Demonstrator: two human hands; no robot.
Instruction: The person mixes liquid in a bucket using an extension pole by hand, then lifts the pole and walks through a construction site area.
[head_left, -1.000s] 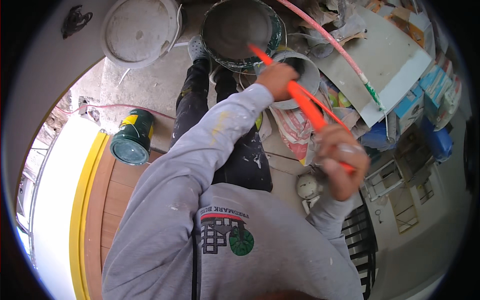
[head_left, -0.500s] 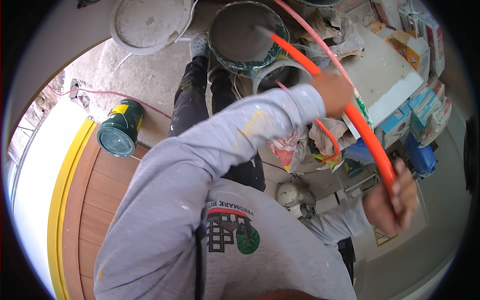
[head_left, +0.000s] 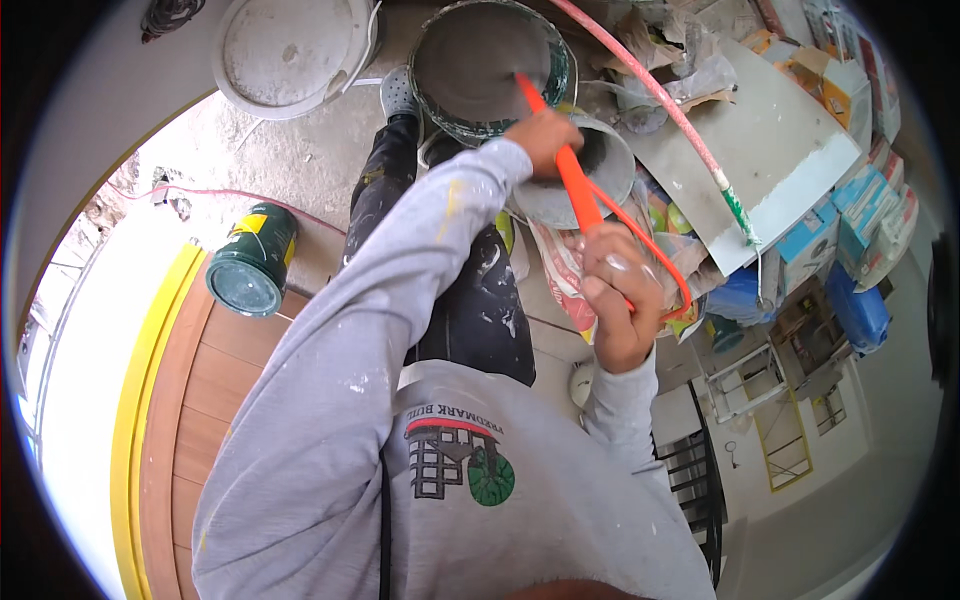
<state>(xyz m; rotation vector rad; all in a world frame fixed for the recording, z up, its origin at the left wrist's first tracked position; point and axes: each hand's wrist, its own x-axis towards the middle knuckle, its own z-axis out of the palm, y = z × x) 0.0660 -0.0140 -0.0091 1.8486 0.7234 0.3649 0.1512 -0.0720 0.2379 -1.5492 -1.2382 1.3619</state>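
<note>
I hold an orange pole [head_left: 577, 188] in both hands, its lower end dipping into grey wet mix [head_left: 480, 65] in a dark green bucket [head_left: 568, 80]. My left hand [head_left: 545, 142] is closed around the pole near the bucket rim. Closer to my body, my right hand [head_left: 622, 297] wraps the upper part of it. Beneath the pole stands a second, greyish bucket [head_left: 613, 165]. From beside the pole, a thin red curved rod or tube [head_left: 660, 255] bends round past my right hand; where it ends I cannot tell.
A mix-stained bucket lid [head_left: 290, 50] lies far left. A green tub [head_left: 245, 285] stands at left. Right of the bucket are a pink pole [head_left: 650, 85] with a green end, a grey-white board [head_left: 750, 150], torn paper bags [head_left: 660, 60] and blue boxes [head_left: 808, 235].
Both hands have swung left with the pole, my right hand furthest. The pole now stands steeper toward me, and its dipped end has shifted slightly within the bucket.
</note>
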